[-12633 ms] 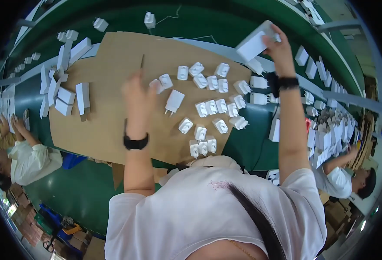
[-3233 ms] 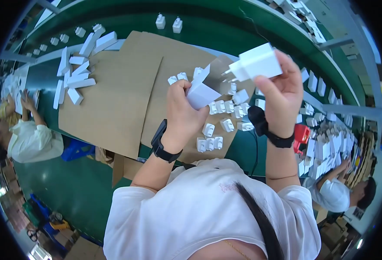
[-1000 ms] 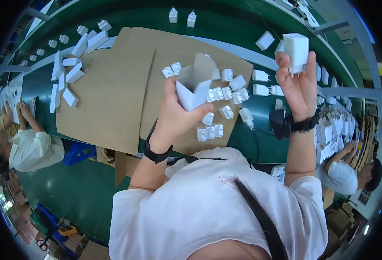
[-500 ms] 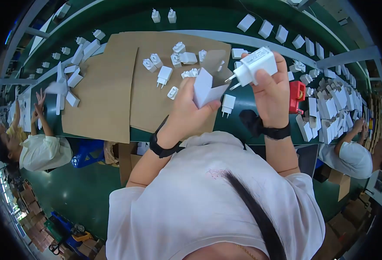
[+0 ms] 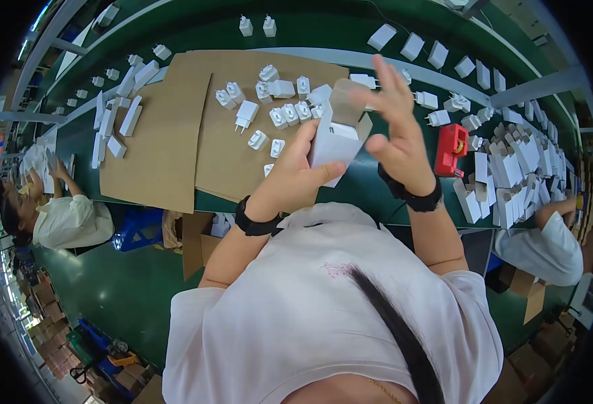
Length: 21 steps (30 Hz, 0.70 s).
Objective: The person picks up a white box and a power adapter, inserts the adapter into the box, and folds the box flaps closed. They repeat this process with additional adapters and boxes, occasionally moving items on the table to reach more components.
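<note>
- L hand (image 5: 286, 178): fingers wrapped round the lower body of a white box (image 5: 328, 149), thumb across the near side; firm-looking hold.
- R hand (image 5: 401, 138): fingers (image 5: 387, 82) spread wide, thumb apart, nothing gripped. Tips blurred at the flap (image 5: 345, 106); couldn't tell if touching.
- Box pos.: in the air btwn the two hands, over the near part of the desk (image 5: 370, 192), clear of the loose stuff. Long axis ran approx. away from the wearer, w/ a slight lean to the R; mouth at the far/upper end.
- Inside: a white piece (image 5: 342, 131) sat at the mouth; only its top showed, rest hidden by the box walls.
- Key relation: flap stood up on the far side of the mouth, just L of the R fingers. R hand was nearer flap + mouth; L hand was on the body, lower down. R palm faced roughly L, i.e. twd the box.
- L of the box: loose white chargers (image 5: 247, 114), some upright, some on their sides, on a brown cardboard sheet (image 5: 155, 135).
- R of the R hand: red tape dispenser (image 5: 450, 149), then a pile of white boxes (image 5: 512, 168) w/ flaps up.
- Far L end of cardboard: a few more white cartons (image 5: 131, 116), lying at mixed angles.
- Both wrists had black bands (image 5: 259, 226).
- Co-workers: one person in a pale top (image 5: 74, 222) at far L, one sleeve (image 5: 542, 246) at far R, both well apart from the box.
</note>
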Tool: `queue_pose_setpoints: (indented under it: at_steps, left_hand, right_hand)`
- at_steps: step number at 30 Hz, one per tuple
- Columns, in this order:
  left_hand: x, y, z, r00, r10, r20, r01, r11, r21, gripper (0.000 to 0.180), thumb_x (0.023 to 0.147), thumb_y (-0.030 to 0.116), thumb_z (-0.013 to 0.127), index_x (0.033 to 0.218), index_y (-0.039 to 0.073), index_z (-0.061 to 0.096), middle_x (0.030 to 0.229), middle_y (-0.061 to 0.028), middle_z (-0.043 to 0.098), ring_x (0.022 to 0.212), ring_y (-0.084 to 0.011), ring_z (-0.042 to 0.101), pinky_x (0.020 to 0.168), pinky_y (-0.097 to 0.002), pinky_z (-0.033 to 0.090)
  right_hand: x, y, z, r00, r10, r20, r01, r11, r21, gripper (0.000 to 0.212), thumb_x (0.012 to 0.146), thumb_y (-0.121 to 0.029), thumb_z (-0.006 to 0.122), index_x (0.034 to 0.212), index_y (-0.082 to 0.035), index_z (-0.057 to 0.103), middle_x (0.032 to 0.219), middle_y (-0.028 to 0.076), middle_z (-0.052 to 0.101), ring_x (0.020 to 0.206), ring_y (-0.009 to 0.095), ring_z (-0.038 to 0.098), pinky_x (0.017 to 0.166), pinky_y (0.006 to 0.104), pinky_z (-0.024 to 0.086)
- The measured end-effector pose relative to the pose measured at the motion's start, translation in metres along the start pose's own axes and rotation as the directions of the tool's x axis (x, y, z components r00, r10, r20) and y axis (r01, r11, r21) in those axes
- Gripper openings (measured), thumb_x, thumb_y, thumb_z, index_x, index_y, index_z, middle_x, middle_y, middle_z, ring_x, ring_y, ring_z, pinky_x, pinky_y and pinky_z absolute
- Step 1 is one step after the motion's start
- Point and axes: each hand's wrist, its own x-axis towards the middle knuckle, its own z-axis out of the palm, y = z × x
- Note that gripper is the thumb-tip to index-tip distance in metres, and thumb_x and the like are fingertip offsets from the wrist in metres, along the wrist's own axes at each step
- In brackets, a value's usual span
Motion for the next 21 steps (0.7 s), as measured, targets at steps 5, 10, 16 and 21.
queue_pose_setpoints:
  at_steps: [5, 10, 16, 21]
  left_hand:
    - [0.022, -0.008, -0.015, 0.990, 0.094, -0.105, -0.077, 0.985, 0.154, 0.064, 0.076, 0.015, 0.066, 0.127, -0.003, 0.032, 0.116, -0.0148, 0.048, 0.103, -0.0222, 0.050, 0.086, -0.0312, 0.041]
    - [0.031, -0.020, -0.115, 0.861, 0.367, -0.353, 0.051, 0.627, 0.777, 0.061, 0.073, 0.012, 0.069, 0.126, 0.002, 0.040, 0.115, -0.0134, 0.050, 0.103, -0.0242, 0.050, 0.089, -0.0336, 0.040]
    - [-0.008, -0.040, -0.381, 0.613, 0.548, -0.570, 0.642, 0.075, 0.763, 0.050, 0.067, -0.001, 0.059, 0.115, 0.001, 0.048, 0.107, -0.0221, 0.053, 0.101, -0.0392, 0.048, 0.087, -0.0443, 0.039]
    - [-0.058, -0.061, -0.528, 0.705, 0.490, -0.512, 0.618, -0.071, 0.783, 0.053, 0.064, 0.001, 0.060, 0.116, 0.002, 0.047, 0.107, -0.0215, 0.053, 0.100, -0.0410, 0.047, 0.087, -0.0443, 0.039]
  right_hand:
    - [0.016, 0.013, 0.021, 0.863, 0.295, 0.411, -0.506, 0.479, 0.717, 0.075, 0.070, -0.007, 0.070, 0.134, -0.013, 0.031, 0.113, 0.011, 0.053, 0.095, 0.015, 0.054, 0.080, 0.0270, 0.043]
    - [0.065, 0.137, 0.057, 0.774, 0.580, 0.255, -0.567, 0.455, 0.687, 0.074, 0.069, -0.005, 0.069, 0.133, -0.012, 0.031, 0.093, 0.008, 0.060, 0.078, 0.014, 0.058, 0.063, 0.0241, 0.047]
    - [0.096, 0.350, 0.127, 0.442, 0.878, 0.181, -0.866, 0.365, 0.343, 0.077, 0.071, -0.004, 0.065, 0.136, -0.010, 0.024, 0.095, 0.011, 0.059, 0.067, 0.014, 0.055, 0.047, 0.0240, 0.044]
    - [0.125, 0.282, 0.135, 0.853, 0.488, 0.183, -0.480, 0.873, -0.089, 0.062, 0.070, -0.010, 0.066, 0.127, -0.012, 0.040, 0.115, 0.020, 0.053, 0.097, 0.035, 0.054, 0.085, 0.0343, 0.043]
